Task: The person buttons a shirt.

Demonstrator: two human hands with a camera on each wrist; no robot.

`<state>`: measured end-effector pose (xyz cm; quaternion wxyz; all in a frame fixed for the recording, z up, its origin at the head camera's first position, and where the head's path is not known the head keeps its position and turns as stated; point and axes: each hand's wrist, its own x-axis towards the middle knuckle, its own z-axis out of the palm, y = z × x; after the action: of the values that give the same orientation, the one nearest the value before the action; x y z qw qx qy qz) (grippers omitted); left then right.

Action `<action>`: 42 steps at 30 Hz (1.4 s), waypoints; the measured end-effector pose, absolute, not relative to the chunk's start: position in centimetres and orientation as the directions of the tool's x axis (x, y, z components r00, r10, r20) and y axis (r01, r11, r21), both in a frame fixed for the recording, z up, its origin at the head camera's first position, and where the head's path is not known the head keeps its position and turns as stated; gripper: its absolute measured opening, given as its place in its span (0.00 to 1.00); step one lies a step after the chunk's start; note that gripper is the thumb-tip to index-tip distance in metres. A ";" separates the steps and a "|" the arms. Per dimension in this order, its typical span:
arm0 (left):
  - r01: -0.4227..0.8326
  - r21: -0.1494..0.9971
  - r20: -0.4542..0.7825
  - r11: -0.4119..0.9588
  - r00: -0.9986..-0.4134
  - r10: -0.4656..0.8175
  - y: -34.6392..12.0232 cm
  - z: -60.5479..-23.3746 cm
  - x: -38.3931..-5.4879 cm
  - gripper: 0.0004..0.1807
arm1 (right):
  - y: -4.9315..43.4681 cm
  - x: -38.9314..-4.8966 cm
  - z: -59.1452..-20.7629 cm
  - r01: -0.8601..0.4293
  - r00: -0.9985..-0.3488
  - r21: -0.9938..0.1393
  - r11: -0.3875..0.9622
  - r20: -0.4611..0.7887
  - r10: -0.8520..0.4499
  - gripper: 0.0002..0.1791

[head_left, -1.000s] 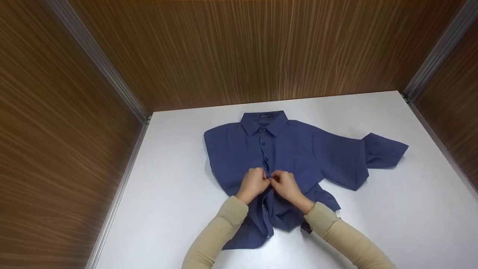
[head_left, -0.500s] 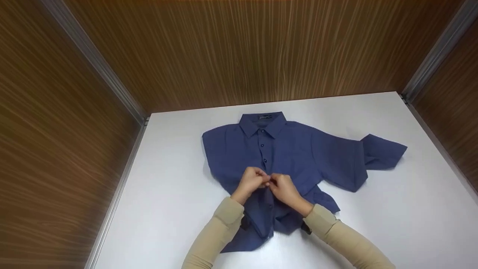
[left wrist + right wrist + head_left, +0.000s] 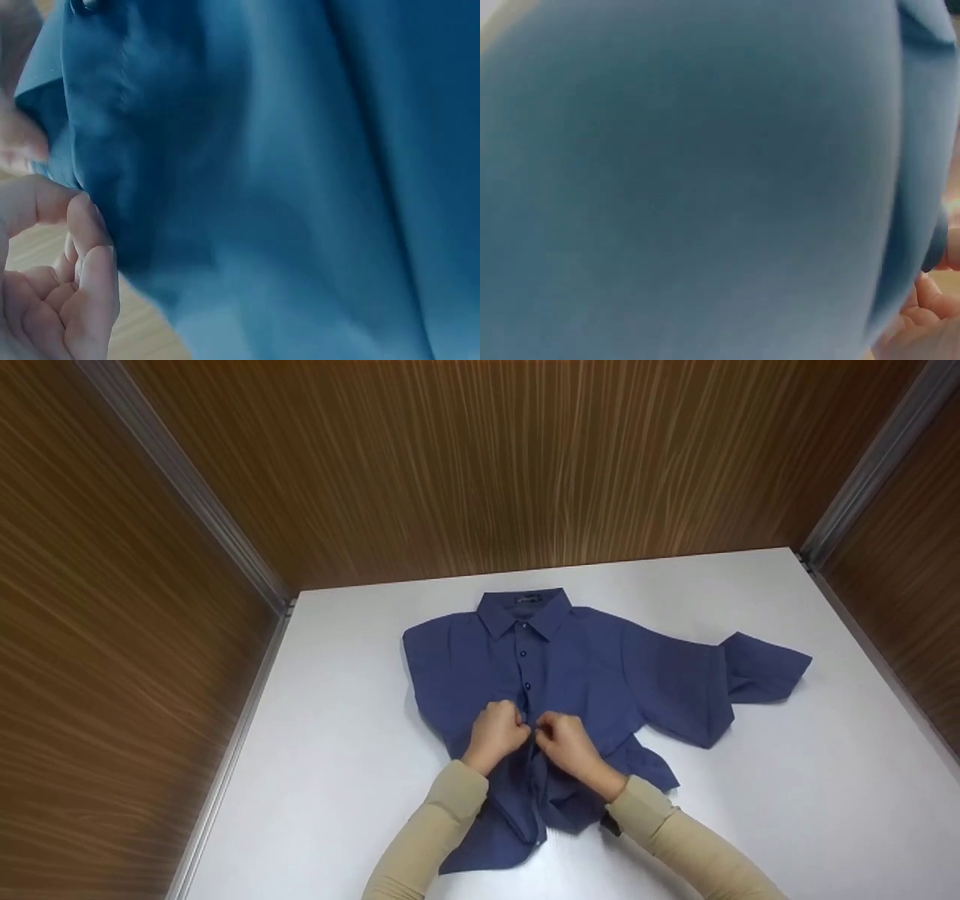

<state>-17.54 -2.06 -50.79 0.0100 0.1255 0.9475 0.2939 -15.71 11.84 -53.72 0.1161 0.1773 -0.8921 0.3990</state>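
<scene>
A dark blue button-up shirt (image 3: 457, 660) lies face up, its collar (image 3: 525, 611) at the far side. Small buttons run down the front placket, the upper ones showing. At mid-front, my left hand (image 3: 497, 733) pinches one front edge; in the left wrist view its thumb and finger (image 3: 94, 225) meet at the cloth's border. Close beside it, my right hand (image 3: 566, 742) grips the opposite edge with curled fingers. A narrow gap separates the two hands. In the right wrist view, cloth fills most of the picture and fingers (image 3: 930, 311) show at the lower right.
One sleeve (image 3: 675, 682) stretches out to the right, bent back near its end; the other is out of sight. The shirt's lower part is bunched. Under it is a white table (image 3: 337, 697), with wood-grain panels (image 3: 480, 472) at the back and sides.
Half a second ago the fingertips met at the placket. Now both hands are slightly apart, the left having shifted a little left, and the front edges part between them.
</scene>
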 end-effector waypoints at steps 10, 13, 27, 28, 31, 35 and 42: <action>0.260 0.568 0.050 0.781 -0.958 0.283 -1.9 -50.4 -17.4 0.18 | 11.4 -15.7 -54.0 -0.401 -0.911 -0.693 0.599 0.369 -0.184 0.03; 0.265 0.534 0.047 0.803 -0.957 0.285 -2.0 -50.8 -17.4 0.21 | 11.2 -15.6 -53.9 -0.403 -0.911 -0.692 0.599 0.363 -0.194 0.02; 0.072 0.865 -0.072 0.497 -0.962 0.264 -2.4 -51.8 -17.5 0.08 | 11.3 -15.3 -53.7 -0.413 -0.907 -0.660 0.628 0.361 -0.218 0.03; 0.062 0.873 -0.076 0.483 -0.962 0.262 -2.4 -51.8 -17.5 0.08 | 11.4 -15.3 -53.7 -0.418 -0.905 -0.659 0.626 0.361 -0.224 0.03; 0.027 0.905 -0.086 0.424 -0.965 0.247 -2.4 -52.0 -17.4 0.07 | 11.4 -15.2 -53.8 -0.434 -0.898 -0.668 0.604 0.374 -0.233 0.03; -0.026 0.944 -0.101 0.328 -0.971 0.215 -2.3 -52.2 -17.4 0.06 | 11.6 -15.1 -53.9 -0.466 -0.883 -0.701 0.540 0.409 -0.231 0.05; -0.189 0.968 -0.225 0.163 -0.944 0.240 -2.5 -52.6 -17.6 0.04 | 12.1 -15.3 -54.2 -0.462 -0.887 -0.785 0.413 0.417 -0.200 0.04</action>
<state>-17.56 -2.45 -52.56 0.1660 0.0171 0.7443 0.6466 -15.30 12.06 -54.22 0.1299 0.1993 -0.8304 0.5039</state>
